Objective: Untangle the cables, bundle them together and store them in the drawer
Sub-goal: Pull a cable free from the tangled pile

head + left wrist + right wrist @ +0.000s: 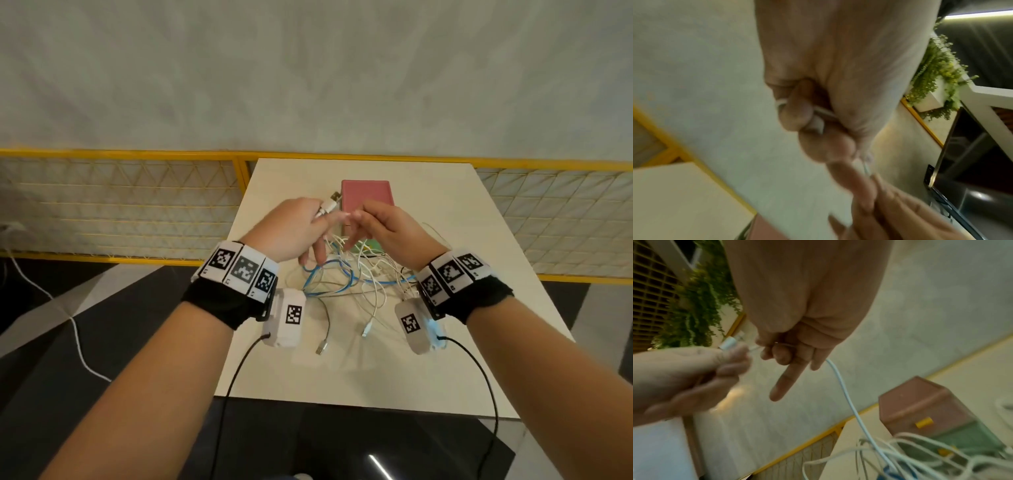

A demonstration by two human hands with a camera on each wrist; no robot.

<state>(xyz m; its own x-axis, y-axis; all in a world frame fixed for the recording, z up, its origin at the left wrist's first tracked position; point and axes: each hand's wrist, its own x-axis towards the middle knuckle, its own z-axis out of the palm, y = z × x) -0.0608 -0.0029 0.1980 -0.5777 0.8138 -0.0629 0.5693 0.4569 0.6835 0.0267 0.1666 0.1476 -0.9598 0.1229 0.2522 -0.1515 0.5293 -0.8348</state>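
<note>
A tangle of white and blue cables [346,281] lies mid-table, in front of a small pink drawer box [366,198] with a green drawer [966,439] below. Both hands are raised above the tangle, close together. My left hand [318,219] grips the white USB plug [329,205] of one cable, fingers curled round it [816,120]. My right hand [359,222] pinches the same white cable [846,394] a little way down from the plug; one finger sticks out straight. The cable hangs from there into the tangle [900,456].
The cream table [462,240] ends near my body and stands against a yellow mesh railing [137,205]. Loose plug ends [322,347] lie at the front of the tangle. A white cord [78,335] runs over the dark floor on the left.
</note>
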